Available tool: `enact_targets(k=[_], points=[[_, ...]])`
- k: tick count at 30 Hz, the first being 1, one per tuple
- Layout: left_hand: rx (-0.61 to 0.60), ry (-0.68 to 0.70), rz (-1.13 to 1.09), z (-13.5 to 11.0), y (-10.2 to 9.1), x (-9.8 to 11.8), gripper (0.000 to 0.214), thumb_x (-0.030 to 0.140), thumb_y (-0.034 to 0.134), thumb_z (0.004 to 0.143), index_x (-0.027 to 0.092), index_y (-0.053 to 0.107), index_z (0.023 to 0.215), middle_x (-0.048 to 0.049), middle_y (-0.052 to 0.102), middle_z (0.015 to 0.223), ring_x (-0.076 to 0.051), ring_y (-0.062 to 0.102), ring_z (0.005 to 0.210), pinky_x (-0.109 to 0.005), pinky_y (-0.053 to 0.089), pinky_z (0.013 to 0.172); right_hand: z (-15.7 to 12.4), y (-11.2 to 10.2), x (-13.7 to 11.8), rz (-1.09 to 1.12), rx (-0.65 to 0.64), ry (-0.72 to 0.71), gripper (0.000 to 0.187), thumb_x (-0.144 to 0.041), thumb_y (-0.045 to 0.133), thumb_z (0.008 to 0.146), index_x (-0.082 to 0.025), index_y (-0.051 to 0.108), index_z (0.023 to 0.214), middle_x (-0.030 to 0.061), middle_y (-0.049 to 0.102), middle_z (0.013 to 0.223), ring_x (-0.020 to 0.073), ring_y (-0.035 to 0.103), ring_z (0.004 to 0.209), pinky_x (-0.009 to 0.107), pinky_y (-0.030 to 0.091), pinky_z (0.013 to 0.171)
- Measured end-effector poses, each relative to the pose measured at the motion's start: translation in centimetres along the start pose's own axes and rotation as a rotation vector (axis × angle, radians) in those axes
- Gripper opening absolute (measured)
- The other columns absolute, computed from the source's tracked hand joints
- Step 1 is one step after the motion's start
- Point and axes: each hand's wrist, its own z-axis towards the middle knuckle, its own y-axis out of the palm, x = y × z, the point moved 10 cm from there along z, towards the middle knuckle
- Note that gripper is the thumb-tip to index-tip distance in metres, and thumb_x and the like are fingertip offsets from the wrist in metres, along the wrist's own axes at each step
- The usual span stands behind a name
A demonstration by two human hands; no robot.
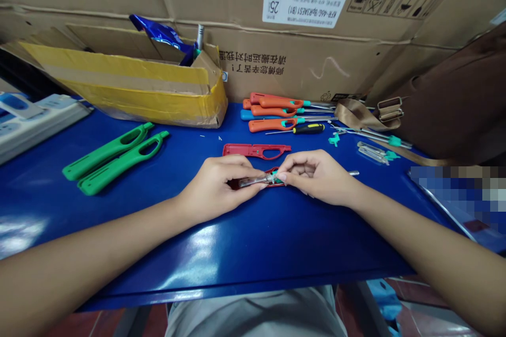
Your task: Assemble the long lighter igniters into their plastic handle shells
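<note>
left hand (219,184): fingers clamped on clear tube (251,181)
right hand (322,176): fingertips pinched on green piece (278,181)
red shell (240,149): just beyond fingers

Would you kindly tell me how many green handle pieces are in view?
2. Both lie on the left of the blue table: the farther green handle towards the yellow-taped box, the nearer green handle beside it. Others could be hidden inside the box.
</note>
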Motion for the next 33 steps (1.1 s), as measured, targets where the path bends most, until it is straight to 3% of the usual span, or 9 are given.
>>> enact_targets(k=[8, 12, 19, 24, 33], points=[[0.003, 0.037, 0.006, -0.1, 0.0, 0.5, 0.019, 0.015, 0.077, 0.087, 0.013, 0.081, 0.106, -0.0034, 0.073, 0.081, -0.009, 0.065, 0.067, -0.017, 0.050, 0.060, -0.2, 0.2, 0.0, -0.035, -0.008, 0.018, 0.022, -0.035, 0.072, 0.082, -0.014, 0.067, 0.082, -0.0066, 0.050, 0.052, 0.0057, 0.041, 0.044, 0.021, 0.028, 0.043], [0.016, 0.088, 0.023, -0.1, -0.1, 0.9, 0.018, 0.015, 0.076, 0.088, 0.012, 0.080, 0.105, -0.0046, 0.073, 0.082, -0.011, 0.068, 0.072, -0.020, 0.054, 0.068, -0.2, 0.3, 0.0, -0.037, 0.002, 0.027, 0.024, -0.037, 0.074, 0.081, -0.014, 0.066, 0.080, -0.0073, 0.048, 0.051, 0.0052, 0.039, 0.043, 0.020, 0.027, 0.043], [0.054, 0.133, 0.089, 0.0, -0.2, 1.1, 0.017, 0.017, 0.076, 0.088, 0.011, 0.080, 0.103, -0.0058, 0.074, 0.082, -0.012, 0.068, 0.072, -0.021, 0.054, 0.069, -0.3, -0.2, 0.6, -0.070, 0.008, 0.084, 0.024, -0.039, 0.070, 0.085, -0.014, 0.069, 0.084, -0.0043, 0.055, 0.051, 0.0078, 0.047, 0.040, 0.021, 0.039, 0.042], [0.050, 0.131, 0.078, 0.0, -0.1, 1.3, 0.018, 0.015, 0.077, 0.087, 0.012, 0.080, 0.104, -0.0045, 0.073, 0.081, -0.011, 0.068, 0.072, -0.020, 0.054, 0.069, -0.3, -0.6, 0.4, -0.144, 0.024, 0.066, 0.033, -0.045, 0.070, 0.085, -0.014, 0.070, 0.074, -0.0010, 0.059, 0.056, 0.0069, 0.047, 0.040, 0.021, 0.035, 0.041], [0.019, 0.128, 0.055, 0.0, 0.1, 1.3, 0.019, 0.016, 0.075, 0.089, 0.016, 0.079, 0.107, -0.0039, 0.075, 0.085, -0.011, 0.069, 0.073, -0.020, 0.056, 0.071, -0.2, -0.4, -0.6, -0.109, 0.022, -0.034, 0.028, -0.041, 0.073, 0.083, -0.012, 0.075, 0.085, -0.0029, 0.057, 0.056, 0.0067, 0.043, 0.045, 0.022, 0.032, 0.043]])
